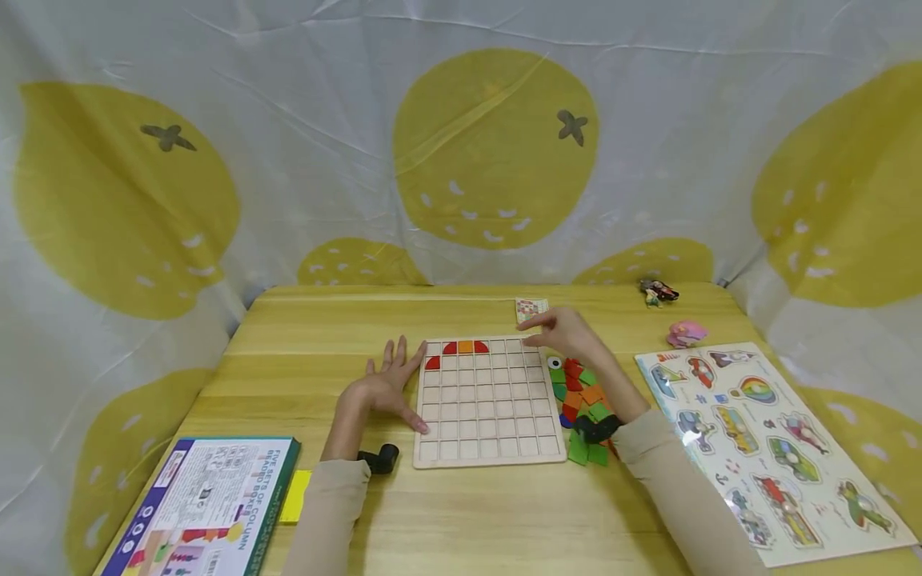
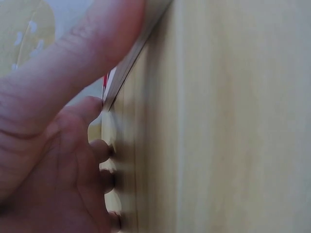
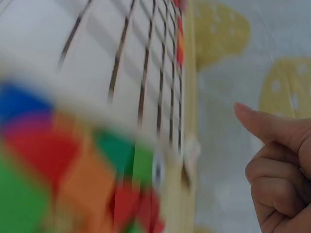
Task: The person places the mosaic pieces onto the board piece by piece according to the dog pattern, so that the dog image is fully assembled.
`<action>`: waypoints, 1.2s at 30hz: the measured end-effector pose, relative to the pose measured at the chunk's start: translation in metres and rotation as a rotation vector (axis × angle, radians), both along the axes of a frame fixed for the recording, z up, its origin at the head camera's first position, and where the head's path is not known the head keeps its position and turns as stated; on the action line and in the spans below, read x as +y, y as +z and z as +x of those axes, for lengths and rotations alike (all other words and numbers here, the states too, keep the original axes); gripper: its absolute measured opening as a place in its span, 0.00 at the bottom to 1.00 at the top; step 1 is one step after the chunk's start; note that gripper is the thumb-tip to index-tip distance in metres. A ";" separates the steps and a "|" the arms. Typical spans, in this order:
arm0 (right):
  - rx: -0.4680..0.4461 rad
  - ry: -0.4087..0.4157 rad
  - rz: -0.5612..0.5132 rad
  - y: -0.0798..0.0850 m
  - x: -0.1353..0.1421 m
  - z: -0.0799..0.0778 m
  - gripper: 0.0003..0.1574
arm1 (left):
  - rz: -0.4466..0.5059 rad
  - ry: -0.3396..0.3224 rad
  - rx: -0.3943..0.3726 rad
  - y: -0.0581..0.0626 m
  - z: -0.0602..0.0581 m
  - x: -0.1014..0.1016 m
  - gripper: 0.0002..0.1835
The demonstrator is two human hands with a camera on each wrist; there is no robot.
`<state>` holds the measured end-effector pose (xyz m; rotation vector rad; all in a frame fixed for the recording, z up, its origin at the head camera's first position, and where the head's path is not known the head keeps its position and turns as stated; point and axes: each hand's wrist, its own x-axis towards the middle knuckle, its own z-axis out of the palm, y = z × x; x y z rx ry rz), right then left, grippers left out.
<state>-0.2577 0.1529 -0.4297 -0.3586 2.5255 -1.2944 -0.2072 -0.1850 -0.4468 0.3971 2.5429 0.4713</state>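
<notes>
A wooden grid board (image 1: 478, 416) lies on the table between the hands. In its top row, an orange square (image 1: 466, 347) sits between two red quarter-round pieces, and another red quarter-round piece (image 1: 433, 363) is in the row below at left. My left hand (image 1: 382, 388) rests at the board's left edge with fingers spread, thumb on the lower edge and index finger near the top corner. Above the board's upper right corner hovers my right hand (image 1: 565, 332), index finger stretched out and thumb apart from it. Nothing shows between them; in the right wrist view the other fingers (image 3: 277, 194) are curled.
Loose coloured tiles (image 1: 592, 394) are heaped right of the board. A small pattern card (image 1: 531, 310) lies behind it. Farther right are a picture puzzle board (image 1: 727, 464), a pink toy (image 1: 687, 333) and small figures (image 1: 658, 292). A box (image 1: 209, 504) and yellow item (image 1: 295, 496) lie front left.
</notes>
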 end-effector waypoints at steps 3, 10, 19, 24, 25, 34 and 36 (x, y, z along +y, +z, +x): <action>-0.031 -0.107 0.057 -0.001 0.053 0.005 0.18 | 0.009 -0.001 -0.003 0.001 0.000 0.000 0.78; -0.134 -0.211 0.166 -0.021 0.098 0.002 0.19 | 0.013 0.013 -0.006 0.003 0.000 -0.005 0.78; -0.212 -0.262 0.049 -0.033 0.099 -0.008 0.18 | 0.028 -0.004 0.001 0.001 0.000 -0.002 0.77; -0.260 -0.222 0.048 -0.031 0.103 -0.010 0.23 | 0.029 0.002 -0.001 -0.001 0.001 -0.001 0.77; -0.268 -0.213 0.049 -0.031 0.103 -0.010 0.24 | 0.027 0.002 -0.001 -0.001 0.001 -0.001 0.77; -0.281 -0.276 0.007 -0.035 0.103 -0.018 0.23 | 0.018 0.004 -0.002 0.000 0.001 0.000 0.77; -0.292 -0.280 -0.001 -0.036 0.103 -0.018 0.24 | 0.024 0.007 -0.004 0.000 0.001 0.000 0.77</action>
